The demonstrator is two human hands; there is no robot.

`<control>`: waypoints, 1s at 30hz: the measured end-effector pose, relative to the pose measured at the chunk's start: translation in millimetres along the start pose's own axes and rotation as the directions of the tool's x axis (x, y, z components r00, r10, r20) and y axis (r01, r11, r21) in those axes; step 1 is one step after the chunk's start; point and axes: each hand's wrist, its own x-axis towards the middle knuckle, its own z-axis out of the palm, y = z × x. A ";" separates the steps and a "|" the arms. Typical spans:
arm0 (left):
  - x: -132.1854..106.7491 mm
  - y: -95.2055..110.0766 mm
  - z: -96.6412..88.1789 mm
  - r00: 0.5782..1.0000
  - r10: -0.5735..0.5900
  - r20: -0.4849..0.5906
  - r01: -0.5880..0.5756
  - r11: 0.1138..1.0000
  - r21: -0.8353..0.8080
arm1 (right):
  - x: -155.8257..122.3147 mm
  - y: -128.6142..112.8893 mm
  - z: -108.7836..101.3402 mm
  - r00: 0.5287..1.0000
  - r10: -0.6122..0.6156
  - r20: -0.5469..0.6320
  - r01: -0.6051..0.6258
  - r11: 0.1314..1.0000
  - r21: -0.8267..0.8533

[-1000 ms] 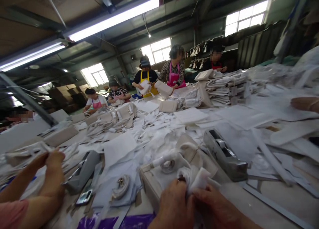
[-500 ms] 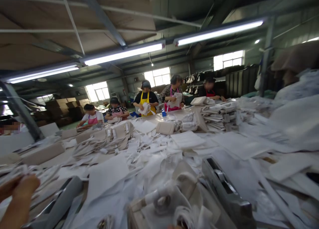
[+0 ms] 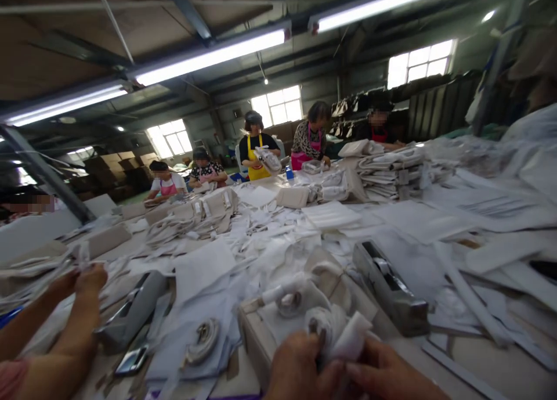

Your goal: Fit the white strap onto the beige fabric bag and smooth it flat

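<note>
At the bottom middle, my left hand [image 3: 298,362] and my right hand [image 3: 385,368] are both closed around a coiled strap wrapped in white packing sheet [image 3: 348,333]. My fingers pinch the bundle from its two sides, over a beige bag [image 3: 256,333]. More white wrapping [image 3: 300,295] covers the bag's upper part. A grey tape dispenser [image 3: 389,289] stands just right of the bag. To the left, another coiled strap [image 3: 204,339] lies on a stack of white sheets [image 3: 172,356].
A co-worker's hands [image 3: 89,278] work at the left beside a second tape dispenser [image 3: 133,313]. A phone [image 3: 131,360] lies near it. Loose white sheets [image 3: 335,214] and piled beige bags [image 3: 387,170] cover the table. Several people stand or sit across it.
My hands have come into view at the bottom and hold the wrapped strap. The view has tipped down. Across the table, the person in the yellow apron holds a wrapped item differently.
</note>
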 end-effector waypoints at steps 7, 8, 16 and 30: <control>-0.9 14.7 -11.9 0.996 -0.019 0.090 0.020 1.000 -0.012 | -11.6 16.2 -14.7 0.977 0.072 -0.202 -0.120 0.963 -0.240; -1.4 15.0 -12.7 0.995 -0.017 0.098 0.019 0.999 -0.029 | -7.9 18.5 -15.4 0.977 0.061 -0.205 -0.110 0.966 -0.235; 0.9 6.9 -6.3 0.999 -0.006 0.039 0.008 0.998 -0.058 | 9.0 15.4 -6.2 0.986 -0.001 -0.168 -0.034 0.979 -0.202; -0.5 11.2 -9.6 1.000 -0.005 -0.017 0.006 0.999 0.053 | -49.1 -9.4 -22.9 0.703 -0.591 0.394 0.523 0.055 -0.851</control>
